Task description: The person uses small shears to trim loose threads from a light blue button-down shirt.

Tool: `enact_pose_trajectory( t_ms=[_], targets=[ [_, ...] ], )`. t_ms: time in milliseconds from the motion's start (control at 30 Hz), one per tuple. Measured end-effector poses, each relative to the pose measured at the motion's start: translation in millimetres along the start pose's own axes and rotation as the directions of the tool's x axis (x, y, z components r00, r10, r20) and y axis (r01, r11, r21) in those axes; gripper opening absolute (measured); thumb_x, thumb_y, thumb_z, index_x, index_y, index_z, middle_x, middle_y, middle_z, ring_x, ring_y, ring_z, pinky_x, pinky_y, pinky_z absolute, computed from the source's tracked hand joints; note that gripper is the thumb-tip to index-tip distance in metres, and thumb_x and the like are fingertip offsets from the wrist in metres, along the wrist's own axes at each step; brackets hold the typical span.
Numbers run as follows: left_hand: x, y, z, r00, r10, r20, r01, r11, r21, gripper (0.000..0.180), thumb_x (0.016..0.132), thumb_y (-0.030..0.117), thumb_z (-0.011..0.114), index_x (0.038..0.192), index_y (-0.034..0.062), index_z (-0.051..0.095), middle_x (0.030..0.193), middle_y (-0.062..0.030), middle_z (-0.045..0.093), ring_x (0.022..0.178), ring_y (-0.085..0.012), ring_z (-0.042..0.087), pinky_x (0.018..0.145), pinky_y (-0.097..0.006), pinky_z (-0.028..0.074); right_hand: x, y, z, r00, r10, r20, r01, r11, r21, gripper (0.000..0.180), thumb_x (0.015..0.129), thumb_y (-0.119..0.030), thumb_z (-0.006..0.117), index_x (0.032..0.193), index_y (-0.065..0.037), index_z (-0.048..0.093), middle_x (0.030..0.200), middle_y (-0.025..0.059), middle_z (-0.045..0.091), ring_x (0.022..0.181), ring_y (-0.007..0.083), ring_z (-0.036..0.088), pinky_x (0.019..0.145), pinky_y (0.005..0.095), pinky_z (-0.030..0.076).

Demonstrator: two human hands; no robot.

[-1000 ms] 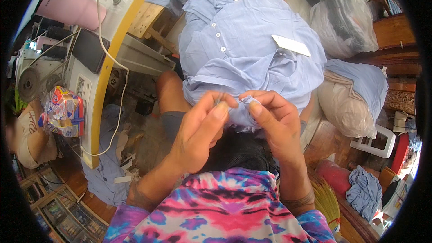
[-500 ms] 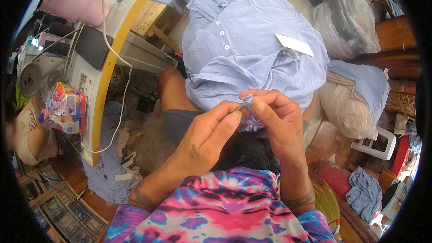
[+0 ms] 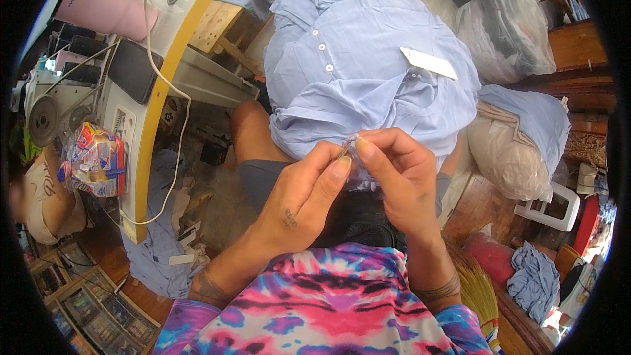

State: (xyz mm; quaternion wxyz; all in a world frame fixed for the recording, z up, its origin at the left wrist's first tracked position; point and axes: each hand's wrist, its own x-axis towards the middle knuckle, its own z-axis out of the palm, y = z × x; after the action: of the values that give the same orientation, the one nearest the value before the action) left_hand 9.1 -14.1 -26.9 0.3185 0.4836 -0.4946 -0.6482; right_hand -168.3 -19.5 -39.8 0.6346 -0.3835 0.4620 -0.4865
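A light blue shirt (image 3: 381, 33) with small white buttons lies heaped in front of me, over my lap. A white card (image 3: 428, 64) sits on its right side. My left hand (image 3: 296, 197) is closed in a pinch, thumb on forefinger, around a thin object whose kind is too small to make out. Close against it, my right hand (image 3: 402, 181) pinches a small gathered bit of the blue cloth between thumb and fingers. The fingertips of both hands meet at the near edge of the shirt and partly hide the cloth there.
At the left stands a white table (image 3: 167, 46) with a yellow edge, holding a pink tumbler (image 3: 108, 3), a dark phone (image 3: 135, 71) and a snack package (image 3: 95, 164). A white cable (image 3: 189, 115) hangs off it. Another person's arm (image 3: 59, 204) shows far left. Plastic bags (image 3: 503, 33) fill the right.
Both hands have shifted slightly to the left, and the right fingertips have come closer over the left ones. The shirt lies nearly as before.
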Motion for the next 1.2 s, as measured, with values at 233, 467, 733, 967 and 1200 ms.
enact_pose_trajectory(
  t_ms=[233, 467, 733, 967, 1200],
  targets=[
    [11, -5, -7, 0.987, 0.158, -0.018, -0.149, 0.958, 0.245, 0.028, 0.107, 0.026, 0.051, 0.106, -0.0014, 0.059, 0.076, -0.013, 0.058, 0.066, -0.0235, 0.055, 0.063, -0.035, 0.044, 3, 5, 0, 0.999, 0.001, -0.038, -0.007, 0.991, -0.136, 0.022, 0.105, -0.018, 0.063, 0.11, 0.003, 0.07, 0.085, -0.0057, 0.062, 0.077, 0.0009, 0.05, 0.065, 0.0188, 0.041],
    [11, -12, -11, 0.994, 0.11, -0.025, -0.105, 0.983, 0.153, 0.026, 0.106, 0.024, 0.054, 0.104, -0.0007, 0.06, 0.075, -0.0085, 0.059, 0.064, -0.017, 0.058, 0.061, -0.032, 0.045, 6, 8, 2, 0.999, -0.009, -0.044, 0.0, 0.981, -0.196, 0.023, 0.105, -0.018, 0.062, 0.108, 0.003, 0.07, 0.08, -0.0079, 0.058, 0.073, -0.0001, 0.045, 0.061, 0.0184, 0.037],
    [9, -24, -14, 0.909, -0.134, 0.394, 0.404, 0.515, -0.756, 0.031, 0.111, 0.035, 0.044, 0.102, 0.0072, 0.054, 0.068, 0.0045, 0.036, 0.047, -0.0037, 0.026, 0.04, -0.022, 0.022, 1, 10, 5, 0.995, -0.062, -0.072, 0.044, 0.972, -0.231, 0.019, 0.105, -0.017, 0.062, 0.106, 0.002, 0.069, 0.081, -0.0049, 0.061, 0.075, 0.0013, 0.05, 0.065, 0.0199, 0.042],
    [13, -32, -15, 0.823, 0.055, 0.565, 0.564, 0.036, -0.825, 0.036, 0.112, 0.039, 0.035, 0.108, 0.0065, 0.051, 0.07, 0.0027, 0.035, 0.044, -0.0058, 0.025, 0.038, -0.021, 0.021, 1, 6, 7, 0.999, -0.016, -0.043, 0.011, 0.992, -0.126, 0.018, 0.106, -0.014, 0.06, 0.105, 0.003, 0.066, 0.089, 0.0028, 0.069, 0.084, 0.0061, 0.06, 0.078, 0.0239, 0.049],
    [8, -27, -11, 0.966, -0.055, 0.253, 0.198, 0.789, -0.581, 0.037, 0.111, 0.039, 0.042, 0.109, 0.0042, 0.055, 0.072, 0.0024, 0.043, 0.051, -0.0042, 0.032, 0.045, -0.022, 0.027, 7, 9, 2, 0.997, -0.047, 0.066, 0.038, 0.989, 0.141, 0.016, 0.104, -0.012, 0.061, 0.101, 0.003, 0.066, 0.115, 0.0166, 0.07, 0.104, 0.0154, 0.064, 0.098, 0.0335, 0.049]
  ],
)
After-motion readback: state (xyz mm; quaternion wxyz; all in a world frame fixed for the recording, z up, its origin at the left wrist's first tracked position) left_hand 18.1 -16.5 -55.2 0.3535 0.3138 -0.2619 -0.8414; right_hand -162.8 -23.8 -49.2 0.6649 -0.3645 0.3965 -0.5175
